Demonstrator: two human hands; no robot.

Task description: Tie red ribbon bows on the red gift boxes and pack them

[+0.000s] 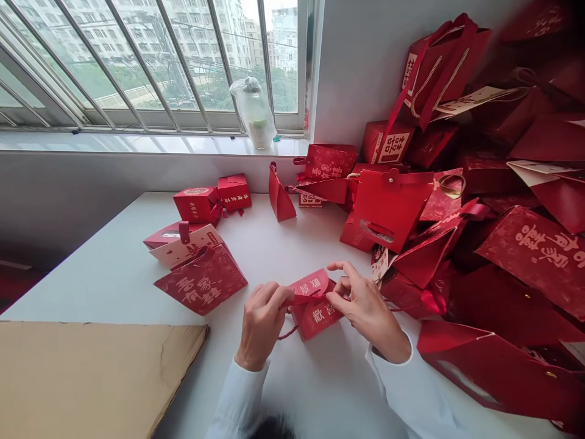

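A small red gift box (315,318) with pale characters stands on the white table in front of me, a red ribbon (311,298) running across its front. My left hand (262,320) is closed, thumb and fingers pinching the ribbon at the box's left side. At the right side, my right hand (363,308) pinches the ribbon between thumb and index finger, its other fingers curled above the box. A dark red cord (287,333) loops out at the lower left of the box.
Red gift boxes and bags (493,262) are heaped along the right. Several more red boxes (201,280) stand at the left. A cardboard sheet (91,372) covers the near left. A wrapped cup (256,116) sits on the windowsill.
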